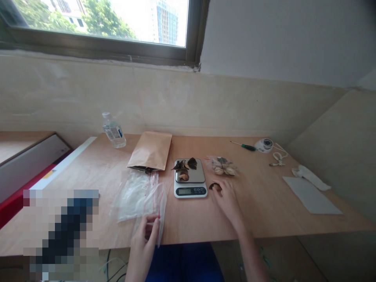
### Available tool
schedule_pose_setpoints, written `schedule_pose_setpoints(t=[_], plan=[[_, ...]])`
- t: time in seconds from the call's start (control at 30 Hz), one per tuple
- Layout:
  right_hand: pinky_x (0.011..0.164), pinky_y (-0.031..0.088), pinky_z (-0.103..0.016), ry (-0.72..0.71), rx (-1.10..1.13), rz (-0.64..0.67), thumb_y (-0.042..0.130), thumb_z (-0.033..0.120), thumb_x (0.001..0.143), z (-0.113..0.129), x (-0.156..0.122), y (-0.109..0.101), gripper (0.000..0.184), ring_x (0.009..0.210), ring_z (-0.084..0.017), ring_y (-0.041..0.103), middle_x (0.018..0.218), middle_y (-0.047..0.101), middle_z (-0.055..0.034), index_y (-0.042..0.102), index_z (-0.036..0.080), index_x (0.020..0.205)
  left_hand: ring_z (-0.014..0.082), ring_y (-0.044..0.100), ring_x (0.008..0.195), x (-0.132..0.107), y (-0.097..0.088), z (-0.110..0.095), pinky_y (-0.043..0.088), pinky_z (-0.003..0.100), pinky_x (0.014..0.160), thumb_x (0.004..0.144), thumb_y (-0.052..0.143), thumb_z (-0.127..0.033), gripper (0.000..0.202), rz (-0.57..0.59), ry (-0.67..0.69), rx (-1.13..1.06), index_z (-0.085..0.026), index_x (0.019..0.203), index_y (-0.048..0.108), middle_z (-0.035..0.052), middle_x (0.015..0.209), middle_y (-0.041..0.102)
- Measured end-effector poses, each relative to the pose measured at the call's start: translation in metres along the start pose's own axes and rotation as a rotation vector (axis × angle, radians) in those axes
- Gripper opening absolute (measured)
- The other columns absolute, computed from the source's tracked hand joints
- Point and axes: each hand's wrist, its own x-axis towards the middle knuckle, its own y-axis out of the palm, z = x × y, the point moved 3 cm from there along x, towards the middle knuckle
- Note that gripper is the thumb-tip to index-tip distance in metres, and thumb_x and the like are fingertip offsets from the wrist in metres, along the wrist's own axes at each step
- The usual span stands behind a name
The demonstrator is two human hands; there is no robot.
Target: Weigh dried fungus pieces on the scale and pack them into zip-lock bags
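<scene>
My left hand [147,233] pinches the edge of a clear zip bag with a red seal strip [160,213] at the table's front edge. My right hand [226,197] reaches forward, its fingertips closed on a small dark piece [213,185] lying on the table just right of the scale. The small digital kitchen scale [190,181] carries several dark dried pieces [185,167] on its steel platform. A filled clear bag of pale and dark dried pieces [223,166] lies to the right of the scale. More clear zip bags [136,194] are spread left of the scale.
A brown paper pouch [151,150] lies behind the bags, a plastic water bottle [113,131] at the back left. At the far right are a green-handled screwdriver [243,146], a round white device [264,145] with a cord, a white sheet [310,194] and a cloth [311,176].
</scene>
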Motion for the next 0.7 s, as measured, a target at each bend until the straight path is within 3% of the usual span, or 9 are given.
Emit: schedule_pose_setpoints(t=[0.13, 0.33, 0.53, 0.7], plan=[[0.083, 0.037, -0.039, -0.05, -0.189, 0.01, 0.046, 0.02, 0.082, -0.015, -0.011, 0.005, 0.026, 0.098, -0.025, 0.049, 0.107, 0.061, -0.0082, 0.059, 0.021, 0.105, 0.018, 0.06, 0.06, 0.003, 0.002, 0.002, 0.047, 0.027, 0.052, 0.073, 0.052, -0.06, 0.045, 0.013, 0.003, 0.007, -0.019, 0.091, 0.058, 0.0019, 0.067, 0.064], [0.078, 0.029, -0.037, -0.061, -0.297, 0.011, 0.048, 0.022, 0.084, -0.016, -0.001, 0.01, 0.017, 0.093, -0.025, 0.049, 0.095, 0.066, -0.0058, 0.064, 0.022, 0.089, 0.0182, 0.06, 0.058, 0.001, 0.003, 0.002, 0.047, 0.027, 0.051, 0.072, 0.054, -0.06, 0.045, 0.011, -0.006, -0.015, -0.019, 0.091, 0.059, 0.0015, 0.065, 0.063], [0.079, 0.028, -0.038, 0.05, -0.227, 0.0, 0.051, 0.03, 0.085, -0.013, 0.008, 0.0, 0.018, 0.085, -0.025, 0.054, 0.082, 0.069, -0.0041, 0.066, 0.022, 0.078, 0.0175, 0.059, 0.06, 0.002, 0.004, 0.006, 0.046, 0.027, 0.053, 0.074, 0.052, -0.059, 0.044, 0.021, -0.004, -0.007, -0.019, 0.091, 0.059, 0.0021, 0.069, 0.063], [0.078, 0.034, -0.034, 0.091, 0.007, -0.079, 0.052, 0.034, 0.083, 0.014, 0.035, -0.001, 0.018, 0.08, -0.021, 0.058, 0.082, 0.069, -0.0026, 0.065, 0.022, 0.079, 0.0168, 0.057, 0.056, 0.003, 0.006, 0.008, 0.045, 0.027, 0.052, 0.075, 0.05, -0.059, 0.045, 0.029, -0.003, 0.022, -0.018, 0.091, 0.059, 0.0012, 0.064, 0.061]])
